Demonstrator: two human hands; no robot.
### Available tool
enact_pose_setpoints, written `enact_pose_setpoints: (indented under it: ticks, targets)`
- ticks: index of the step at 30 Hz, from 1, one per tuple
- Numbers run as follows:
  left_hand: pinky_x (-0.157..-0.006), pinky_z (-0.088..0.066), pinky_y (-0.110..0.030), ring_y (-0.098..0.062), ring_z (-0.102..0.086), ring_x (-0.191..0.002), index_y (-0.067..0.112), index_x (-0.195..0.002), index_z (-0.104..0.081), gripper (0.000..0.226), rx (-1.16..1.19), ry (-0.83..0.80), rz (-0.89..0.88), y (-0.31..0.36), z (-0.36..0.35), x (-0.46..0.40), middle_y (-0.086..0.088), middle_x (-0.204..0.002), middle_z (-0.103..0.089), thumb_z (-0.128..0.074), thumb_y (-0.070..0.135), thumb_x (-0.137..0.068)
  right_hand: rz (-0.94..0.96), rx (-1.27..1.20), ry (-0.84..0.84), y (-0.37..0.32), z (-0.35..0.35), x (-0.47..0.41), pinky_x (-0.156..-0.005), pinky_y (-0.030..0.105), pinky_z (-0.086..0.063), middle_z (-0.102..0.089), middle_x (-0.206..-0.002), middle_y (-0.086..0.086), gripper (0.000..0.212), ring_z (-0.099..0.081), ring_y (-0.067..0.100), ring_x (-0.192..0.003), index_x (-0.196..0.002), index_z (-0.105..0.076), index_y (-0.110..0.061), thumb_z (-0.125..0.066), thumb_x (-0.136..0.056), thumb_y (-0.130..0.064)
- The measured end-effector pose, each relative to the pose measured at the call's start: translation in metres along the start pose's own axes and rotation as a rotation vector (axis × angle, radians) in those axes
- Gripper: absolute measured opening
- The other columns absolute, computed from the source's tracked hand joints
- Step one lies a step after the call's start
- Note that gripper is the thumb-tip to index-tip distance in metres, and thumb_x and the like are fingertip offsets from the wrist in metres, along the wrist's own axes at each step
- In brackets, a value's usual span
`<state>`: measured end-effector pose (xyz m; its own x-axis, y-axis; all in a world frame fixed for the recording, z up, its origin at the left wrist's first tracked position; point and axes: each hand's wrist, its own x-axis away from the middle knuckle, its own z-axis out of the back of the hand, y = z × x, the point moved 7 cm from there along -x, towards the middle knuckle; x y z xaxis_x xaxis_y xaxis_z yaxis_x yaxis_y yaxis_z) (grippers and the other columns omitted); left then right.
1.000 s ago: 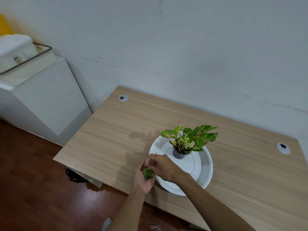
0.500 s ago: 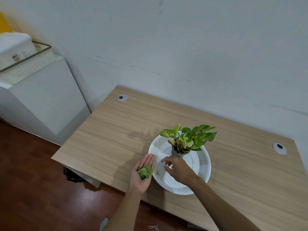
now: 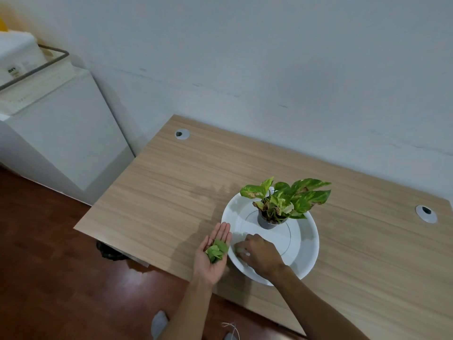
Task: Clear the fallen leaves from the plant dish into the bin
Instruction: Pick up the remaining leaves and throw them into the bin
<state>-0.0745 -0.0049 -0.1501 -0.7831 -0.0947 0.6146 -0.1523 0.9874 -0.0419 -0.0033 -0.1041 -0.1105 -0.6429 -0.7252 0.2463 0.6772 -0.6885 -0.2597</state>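
A white round plant dish [image 3: 306, 244] sits on the wooden desk with a small potted plant [image 3: 282, 202] in a grey pot at its middle. My left hand [image 3: 213, 253] lies palm up just left of the dish rim, cupping a small pile of green fallen leaves [image 3: 217, 250]. My right hand [image 3: 261, 253] reaches palm down into the dish's near-left part, fingertips pressed to the dish floor; whatever is under them is hidden. A dark bin bag [image 3: 109, 251] shows under the desk's left edge.
The wooden desk [image 3: 171, 187] has two cable grommets, one [image 3: 182, 134] at the back left and one [image 3: 426, 213] at the right. A white cabinet [image 3: 61, 133] with a box on top stands to the left. Dark wood floor [image 3: 49, 278] lies below.
My left hand opened flat beside the dish with the leaves in its palm. My right hand left it and moved into the dish, fingertips now down on its near-left floor.
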Motion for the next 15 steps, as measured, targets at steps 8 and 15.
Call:
enact_pose_setpoints:
  ticks: [8,15]
  targets:
    - [-0.114,-0.033,-0.042,-0.034,-0.053,-0.125,-0.006,-0.13,-0.053,0.044,-0.052,0.024,0.009,0.002,0.002,-0.001,-0.026,-0.133,-0.057,-0.029,0.019,-0.102,0.006,-0.059,0.101,-0.003,0.003,0.004,-0.061,0.034,-0.047,-0.067,-0.088,-0.001,0.022,-0.059,0.021,-0.088,-0.096,-0.075,-0.031,-0.054,-0.09,-0.028]
    - [-0.098,-0.052,-0.044,-0.035,-0.061,-0.119,-0.008,-0.129,-0.052,0.044,-0.163,0.014,0.004,0.006,-0.01,0.002,-0.025,-0.133,-0.057,-0.031,0.017,-0.099,0.065,-0.289,0.218,-0.023,0.053,0.003,-0.058,0.03,-0.046,-0.05,-0.064,-0.009,0.019,-0.047,0.009,-0.065,-0.092,-0.07,-0.032,-0.056,-0.087,-0.044]
